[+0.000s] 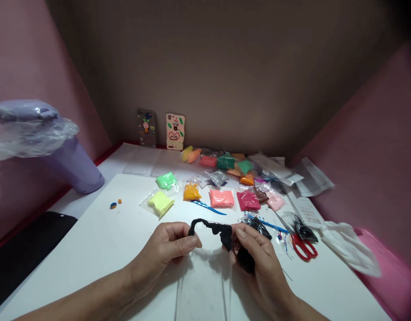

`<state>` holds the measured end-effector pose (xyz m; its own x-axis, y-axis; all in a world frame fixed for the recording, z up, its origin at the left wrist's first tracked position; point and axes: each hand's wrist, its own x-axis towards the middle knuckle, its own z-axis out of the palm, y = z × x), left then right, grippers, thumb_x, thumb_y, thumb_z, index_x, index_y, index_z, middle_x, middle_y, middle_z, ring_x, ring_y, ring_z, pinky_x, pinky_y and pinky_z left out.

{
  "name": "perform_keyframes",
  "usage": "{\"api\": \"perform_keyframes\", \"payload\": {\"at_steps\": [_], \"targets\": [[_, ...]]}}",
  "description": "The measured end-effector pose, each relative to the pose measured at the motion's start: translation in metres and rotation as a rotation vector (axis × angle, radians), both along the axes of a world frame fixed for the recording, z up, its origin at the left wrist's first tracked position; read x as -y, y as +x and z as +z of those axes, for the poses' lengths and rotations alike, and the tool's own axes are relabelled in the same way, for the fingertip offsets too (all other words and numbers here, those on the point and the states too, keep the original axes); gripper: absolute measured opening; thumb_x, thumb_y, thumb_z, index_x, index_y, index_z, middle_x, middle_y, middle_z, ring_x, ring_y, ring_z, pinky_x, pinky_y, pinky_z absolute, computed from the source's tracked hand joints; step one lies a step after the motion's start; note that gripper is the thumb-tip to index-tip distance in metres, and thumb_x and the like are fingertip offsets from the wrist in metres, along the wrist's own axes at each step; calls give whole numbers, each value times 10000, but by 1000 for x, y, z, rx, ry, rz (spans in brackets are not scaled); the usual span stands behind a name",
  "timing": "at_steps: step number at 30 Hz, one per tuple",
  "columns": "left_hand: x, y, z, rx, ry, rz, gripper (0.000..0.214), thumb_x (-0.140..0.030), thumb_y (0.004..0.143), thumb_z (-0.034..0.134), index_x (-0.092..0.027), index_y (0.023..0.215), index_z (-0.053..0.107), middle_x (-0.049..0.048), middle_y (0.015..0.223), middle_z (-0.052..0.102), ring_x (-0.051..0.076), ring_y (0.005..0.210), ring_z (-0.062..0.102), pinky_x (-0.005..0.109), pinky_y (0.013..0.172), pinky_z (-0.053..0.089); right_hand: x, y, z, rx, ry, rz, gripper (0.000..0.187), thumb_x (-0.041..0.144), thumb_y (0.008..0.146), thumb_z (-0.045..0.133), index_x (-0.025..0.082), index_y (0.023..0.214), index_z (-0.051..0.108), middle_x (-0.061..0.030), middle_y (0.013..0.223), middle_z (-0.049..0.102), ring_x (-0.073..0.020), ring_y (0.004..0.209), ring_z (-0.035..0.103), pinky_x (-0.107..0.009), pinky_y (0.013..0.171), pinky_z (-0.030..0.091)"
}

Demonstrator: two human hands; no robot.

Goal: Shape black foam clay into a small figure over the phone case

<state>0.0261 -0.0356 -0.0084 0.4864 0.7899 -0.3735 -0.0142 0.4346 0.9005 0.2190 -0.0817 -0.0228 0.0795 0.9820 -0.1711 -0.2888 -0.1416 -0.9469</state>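
Note:
A strip of black modelling clay (212, 228) stretches between both hands above a white sheet (101, 240). My left hand (170, 247) pinches the thin left end of the strip. My right hand (255, 256) is closed on the thicker right end and a black lump of the same clay low in the palm. A clear plastic piece (203, 285), seemingly a phone case, lies on the sheet just below the hands.
Several small bags of coloured clay (222, 198) lie beyond the hands, with a blue plastic tool (207, 206), red scissors (304, 247) and paper leaflets (312, 180) to the right. Two decorated phone cases (175, 131) lean on the back wall. A lilac cup (76, 167) stands left.

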Motion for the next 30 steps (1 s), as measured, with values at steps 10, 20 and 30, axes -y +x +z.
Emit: {"api": "perform_keyframes", "payload": {"at_steps": [10,20,30], "targets": [[1,1,-1,17,-15,27,256,-371,710,678,-138,667,583,-36,532,396,82,505,296,236,496,174,0,2,-4,48,-41,25,217,372,824,623,156,802,617,4,636,545,-71,523,401,-204,492,278],[1,2,1,6,-20,42,257,-363,710,682,-140,656,564,-37,532,391,83,511,298,237,500,181,0,0,-1,51,-43,36,248,377,832,609,148,739,605,-3,620,550,-75,511,411,-201,480,279],[0,2,2,9,-16,50,251,-358,708,675,-136,658,570,-40,532,385,79,504,289,239,494,178,0,0,2,-8,-6,49,245,356,862,568,140,764,632,-22,640,575,-63,506,433,-185,465,285]]}}
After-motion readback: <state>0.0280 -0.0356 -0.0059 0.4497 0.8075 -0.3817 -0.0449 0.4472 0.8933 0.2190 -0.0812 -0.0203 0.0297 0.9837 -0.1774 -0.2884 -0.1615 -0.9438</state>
